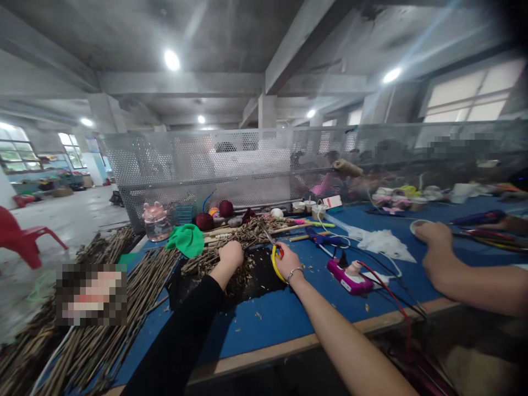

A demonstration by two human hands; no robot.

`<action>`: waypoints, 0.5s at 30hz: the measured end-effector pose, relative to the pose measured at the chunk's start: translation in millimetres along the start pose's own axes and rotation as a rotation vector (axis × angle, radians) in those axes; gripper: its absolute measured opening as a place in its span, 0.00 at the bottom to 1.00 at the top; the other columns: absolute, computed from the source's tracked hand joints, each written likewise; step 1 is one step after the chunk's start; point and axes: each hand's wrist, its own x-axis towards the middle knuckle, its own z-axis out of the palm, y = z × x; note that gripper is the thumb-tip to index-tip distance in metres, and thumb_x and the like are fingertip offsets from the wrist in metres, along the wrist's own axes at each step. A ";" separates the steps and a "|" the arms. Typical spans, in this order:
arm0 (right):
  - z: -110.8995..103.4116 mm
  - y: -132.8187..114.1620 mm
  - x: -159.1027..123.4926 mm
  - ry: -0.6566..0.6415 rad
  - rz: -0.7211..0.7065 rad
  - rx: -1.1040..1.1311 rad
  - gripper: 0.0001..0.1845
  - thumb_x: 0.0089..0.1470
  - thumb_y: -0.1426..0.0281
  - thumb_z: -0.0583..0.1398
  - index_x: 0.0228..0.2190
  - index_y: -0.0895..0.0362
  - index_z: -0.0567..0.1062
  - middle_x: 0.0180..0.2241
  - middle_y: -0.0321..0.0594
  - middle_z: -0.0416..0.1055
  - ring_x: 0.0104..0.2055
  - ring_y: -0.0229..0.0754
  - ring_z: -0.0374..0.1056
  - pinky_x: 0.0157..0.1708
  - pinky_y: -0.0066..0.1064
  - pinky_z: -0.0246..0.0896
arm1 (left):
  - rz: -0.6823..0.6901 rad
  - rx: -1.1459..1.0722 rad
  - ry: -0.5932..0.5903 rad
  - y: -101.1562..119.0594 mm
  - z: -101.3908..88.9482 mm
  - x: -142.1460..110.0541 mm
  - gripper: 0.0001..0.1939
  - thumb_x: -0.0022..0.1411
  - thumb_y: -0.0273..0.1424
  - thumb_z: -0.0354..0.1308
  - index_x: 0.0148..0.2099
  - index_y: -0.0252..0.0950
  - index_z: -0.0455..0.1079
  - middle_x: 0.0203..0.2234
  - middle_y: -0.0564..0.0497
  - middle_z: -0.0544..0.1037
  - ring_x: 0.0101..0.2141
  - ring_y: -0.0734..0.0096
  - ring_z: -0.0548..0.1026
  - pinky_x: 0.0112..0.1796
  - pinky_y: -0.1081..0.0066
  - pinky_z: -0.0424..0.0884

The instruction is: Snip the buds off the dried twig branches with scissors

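Over the black sheet [264, 275] on the blue table [256, 324]: left hand [231, 256] closed on dried twigs [198, 265], fingers mostly hidden. Right hand [289, 263] curled round yellow-handled scissors [275, 265], blades pointing far-left, blade gap unclear. Green cloth [186, 241] left of the twigs. Purple power strip [350, 278] to the right. Another person's hand [435, 235] further right, well apart. Loose sticks [142, 291] piled near left.

Left hand [231, 255]: dried stems [202, 263] | right hand [287, 260]: 1 pair of yellow-handled scissors [277, 265]
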 end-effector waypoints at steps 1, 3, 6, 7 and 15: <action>0.0 0.7 1.0 0.007 0.001 0.008 0.20 0.44 0.72 0.57 0.43 0.54 0.70 0.25 0.35 0.69 0.27 0.37 0.63 0.26 0.25 0.53 | 0.009 0.002 0.015 -1.2 -6.7 0.8 0.13 0.58 0.29 0.48 0.37 0.29 0.73 0.35 0.34 0.76 0.38 0.59 0.75 0.38 0.66 0.69; 0.4 2.0 2.7 0.014 0.005 0.028 0.19 0.43 0.72 0.57 0.42 0.54 0.70 0.24 0.35 0.69 0.26 0.38 0.63 0.26 0.25 0.53 | 0.036 0.009 0.054 -10.2 -22.7 -1.4 0.14 0.58 0.28 0.46 0.38 0.29 0.73 0.37 0.35 0.76 0.39 0.60 0.75 0.40 0.68 0.68; 1.7 3.7 3.3 0.017 0.013 0.074 0.19 0.43 0.72 0.58 0.40 0.54 0.71 0.24 0.36 0.69 0.27 0.38 0.64 0.27 0.25 0.54 | 0.059 0.027 0.097 -37.8 -44.6 -15.5 0.16 0.60 0.29 0.44 0.38 0.31 0.73 0.37 0.38 0.76 0.41 0.61 0.74 0.40 0.69 0.67; 2.0 4.1 3.0 0.018 0.016 0.095 0.19 0.42 0.72 0.58 0.40 0.54 0.71 0.24 0.36 0.70 0.27 0.38 0.64 0.27 0.26 0.55 | 0.056 0.036 0.110 -49.4 -49.2 -22.6 0.16 0.60 0.31 0.44 0.37 0.33 0.74 0.36 0.39 0.77 0.40 0.61 0.74 0.40 0.69 0.67; -3.5 -7.4 21.3 0.077 0.065 0.363 0.24 0.48 0.57 0.55 0.43 0.61 0.66 0.32 0.44 0.71 0.30 0.41 0.67 0.30 0.30 0.62 | 0.043 -0.013 0.155 -112.8 -37.8 -63.2 0.16 0.60 0.37 0.46 0.42 0.41 0.74 0.38 0.45 0.77 0.41 0.63 0.73 0.41 0.69 0.64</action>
